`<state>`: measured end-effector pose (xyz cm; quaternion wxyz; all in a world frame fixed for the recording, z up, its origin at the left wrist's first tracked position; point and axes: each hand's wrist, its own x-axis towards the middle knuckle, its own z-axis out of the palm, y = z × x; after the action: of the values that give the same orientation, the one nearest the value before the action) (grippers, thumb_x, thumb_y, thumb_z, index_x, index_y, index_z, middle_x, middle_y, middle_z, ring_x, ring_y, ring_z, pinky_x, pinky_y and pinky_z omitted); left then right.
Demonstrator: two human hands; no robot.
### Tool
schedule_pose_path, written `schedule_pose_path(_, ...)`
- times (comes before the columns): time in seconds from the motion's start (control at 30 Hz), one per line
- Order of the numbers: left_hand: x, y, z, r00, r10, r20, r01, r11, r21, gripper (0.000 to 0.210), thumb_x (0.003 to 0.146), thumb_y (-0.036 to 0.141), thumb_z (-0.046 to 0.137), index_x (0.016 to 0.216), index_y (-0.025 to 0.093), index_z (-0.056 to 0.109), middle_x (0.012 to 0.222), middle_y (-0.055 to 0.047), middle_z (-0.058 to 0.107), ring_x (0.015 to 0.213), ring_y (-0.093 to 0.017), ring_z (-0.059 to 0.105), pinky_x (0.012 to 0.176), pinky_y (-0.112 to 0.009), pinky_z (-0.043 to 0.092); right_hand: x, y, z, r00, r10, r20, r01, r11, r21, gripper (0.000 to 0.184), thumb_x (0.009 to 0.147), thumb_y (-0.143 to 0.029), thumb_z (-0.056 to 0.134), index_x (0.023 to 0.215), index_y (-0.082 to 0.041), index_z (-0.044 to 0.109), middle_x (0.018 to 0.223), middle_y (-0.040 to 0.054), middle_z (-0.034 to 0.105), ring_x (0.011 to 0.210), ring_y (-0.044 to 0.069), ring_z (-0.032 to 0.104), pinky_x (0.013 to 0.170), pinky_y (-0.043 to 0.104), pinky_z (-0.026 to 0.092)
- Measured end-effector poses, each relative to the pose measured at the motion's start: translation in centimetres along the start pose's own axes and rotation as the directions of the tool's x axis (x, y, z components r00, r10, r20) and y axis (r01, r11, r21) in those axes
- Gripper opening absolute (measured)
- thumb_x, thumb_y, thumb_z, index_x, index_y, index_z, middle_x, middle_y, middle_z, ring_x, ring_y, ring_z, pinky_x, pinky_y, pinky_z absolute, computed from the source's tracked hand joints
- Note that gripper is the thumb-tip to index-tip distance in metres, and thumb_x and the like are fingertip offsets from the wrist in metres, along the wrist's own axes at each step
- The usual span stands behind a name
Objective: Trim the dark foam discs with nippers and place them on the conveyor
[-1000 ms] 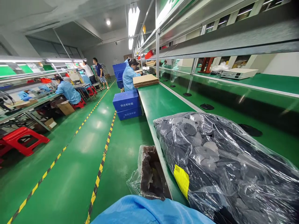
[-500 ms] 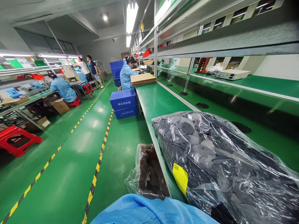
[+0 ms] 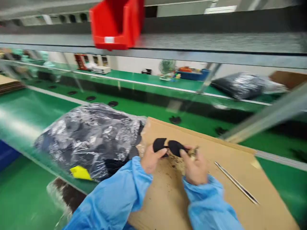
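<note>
My left hand [image 3: 150,159] pinches a black round piece [image 3: 159,144] between thumb and fingers. Just beside it, my right hand [image 3: 197,168] grips another black disc [image 3: 176,148]. A small brass-coloured object [image 3: 193,153], too blurred to name, shows at the right fingers. Both hands are above a brown cardboard sheet [image 3: 163,195] sprinkled with dark crumbs. To the left lies a clear plastic bag [image 3: 88,134] full of black and grey discs, with a yellow label [image 3: 81,172]. Right of my hands rests a long, thin metal tool [image 3: 236,182].
Overhead, a red bin [image 3: 115,25] hangs at the shelf edge. Several small dark stacks line the green belt [image 3: 153,110] behind the cardboard. A slanted metal post [image 3: 268,111] stands at right. An open box [image 3: 69,195] sits below the table's left edge.
My view has swung from the aisle and co-workers round to the right. Both hands, the black pieces and the cardboard sheet have come into sight; the bag now appears at left.
</note>
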<state>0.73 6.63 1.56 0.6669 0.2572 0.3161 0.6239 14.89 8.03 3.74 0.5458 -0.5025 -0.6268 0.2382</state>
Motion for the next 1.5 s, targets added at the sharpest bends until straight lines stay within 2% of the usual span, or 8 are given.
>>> schedule_pose_path(0.1, -0.4, -0.3, -0.5, 0.999, 0.044, 0.032, -0.048, 0.990, 0.132, 0.058, 0.060, 0.027, 0.082, 0.114, 0.016, 0.063, 0.105, -0.008, 0.068, 0.094, -0.020, 0.062, 0.089, -0.034, 0.047, -1.5, -0.1, -0.5, 0.999, 0.034, 0.034, -0.035, 0.999, 0.040, 0.016, 0.079, -0.032, 0.057, 0.089, -0.019, 0.058, 0.080, 0.0044, 0.064, 0.072, 0.019, 0.060, 0.068, 0.032, 0.050)
schedule_pose_path(0.3, -1.0, -0.9, -1.2, 0.992, 0.115, -0.054, -0.088, 0.928, 0.361, 0.043, 0.065, 0.030, 0.079, 0.103, 0.014, 0.069, 0.102, -0.009, 0.070, 0.094, -0.022, 0.064, 0.090, -0.038, 0.049, -2.3, 0.1, -0.7, 0.933, 0.017, 0.358, -0.018, 1.000, 0.000, 0.017, 0.079, -0.028, 0.055, 0.094, -0.020, 0.060, 0.084, 0.0029, 0.067, 0.076, 0.020, 0.061, 0.071, 0.031, 0.048)
schedule_pose_path(0.53, -1.3, -0.7, -0.3, 0.993, 0.081, 0.084, -0.105, 0.932, 0.348, 0.038, 0.067, 0.025, 0.077, 0.103, 0.015, 0.068, 0.107, -0.008, 0.069, 0.100, -0.021, 0.062, 0.095, -0.038, 0.047, -2.7, 0.5, -0.9, 0.978, 0.118, 0.173, -0.106, 0.991, -0.077, 0.015, 0.081, -0.035, 0.055, 0.085, -0.021, 0.054, 0.071, 0.0007, 0.060, 0.065, 0.017, 0.055, 0.062, 0.028, 0.043)
schedule_pose_path(0.73, -1.4, -1.0, 0.0, 0.998, 0.064, 0.028, -0.070, 0.949, 0.307, 0.035, 0.065, 0.026, 0.079, 0.097, 0.015, 0.070, 0.100, -0.008, 0.071, 0.094, -0.021, 0.064, 0.093, -0.038, 0.048, -2.7, 0.3, -0.7, 0.972, 0.142, 0.186, -0.107, 0.976, -0.187, 0.016, 0.079, -0.037, 0.056, 0.082, -0.022, 0.054, 0.070, 0.0014, 0.061, 0.065, 0.018, 0.055, 0.060, 0.029, 0.041)
schedule_pose_path(1.0, -1.6, -0.4, 0.0, 0.997, -0.043, 0.072, 0.027, 0.977, 0.210, 0.032, 0.061, 0.022, 0.081, 0.090, 0.013, 0.070, 0.094, -0.008, 0.071, 0.091, -0.021, 0.064, 0.090, -0.039, 0.048, -2.3, 0.7, -0.7, 0.909, 0.293, 0.295, -0.384, 0.864, 0.325, 0.034, 0.066, -0.041, 0.073, 0.088, -0.019, 0.059, 0.078, 0.0029, 0.064, 0.072, 0.019, 0.061, 0.067, 0.031, 0.050)
schedule_pose_path(1.23, -1.9, -0.4, 0.2, 0.992, -0.017, 0.123, -0.010, 0.977, 0.214, 0.023, 0.062, 0.022, 0.081, 0.081, 0.014, 0.070, 0.087, -0.007, 0.070, 0.086, -0.019, 0.064, 0.086, -0.035, 0.050, -2.5, 0.2, 0.2, 0.912, 0.361, 0.195, -0.409, 0.840, 0.357, 0.034, 0.057, -0.038, 0.078, 0.075, -0.020, 0.056, 0.065, -0.0024, 0.058, 0.057, 0.014, 0.053, 0.055, 0.027, 0.047)
schedule_pose_path(1.37, -1.4, -0.2, -0.2, 0.995, -0.089, 0.051, 0.083, 0.991, 0.108, 0.031, 0.063, 0.021, 0.081, 0.090, 0.015, 0.068, 0.094, -0.006, 0.069, 0.089, -0.017, 0.064, 0.082, -0.030, 0.052, -2.6, 0.3, 0.4, 0.938, 0.290, 0.191, -0.336, 0.897, 0.288, 0.026, 0.068, -0.040, 0.072, 0.078, -0.019, 0.059, 0.068, 0.0002, 0.061, 0.063, 0.016, 0.057, 0.061, 0.029, 0.048)
schedule_pose_path(1.5, -0.7, 0.4, -0.9, 0.949, -0.311, -0.041, 0.309, 0.949, -0.060, 0.027, 0.067, 0.019, 0.078, 0.089, 0.014, 0.064, 0.079, -0.001, 0.066, 0.064, -0.007, 0.061, 0.054, -0.015, 0.051, -3.0, -0.2, 0.2, 0.951, 0.127, 0.282, -0.221, 0.917, 0.331, 0.026, 0.080, -0.039, 0.061, 0.096, -0.019, 0.063, 0.088, 0.0056, 0.068, 0.081, 0.021, 0.064, 0.077, 0.034, 0.052)
